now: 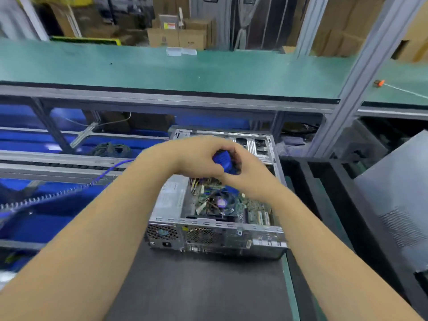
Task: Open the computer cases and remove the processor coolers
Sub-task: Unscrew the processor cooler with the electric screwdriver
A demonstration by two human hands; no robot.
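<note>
An open grey computer case (208, 225) lies flat on a dark mat, its rear ports facing me. Inside, the processor cooler (221, 202), a black fan with a purple hub, sits on the green motherboard. Above the case my left hand (194, 158) and my right hand (243, 172) meet around a blue tool (222, 161), an electric screwdriver as far as the blur shows, and both grip it. A blue coiled cord (69, 193) runs off to the left from it. The tool's tip is hidden behind my hands.
The dark mat (196, 286) covers the workbench in front of me. A grey case panel (398, 200) leans at the right. A green shelf (162, 68) spans above, with an aluminium post (354, 89) at right. Blue bins (34, 223) sit at the left.
</note>
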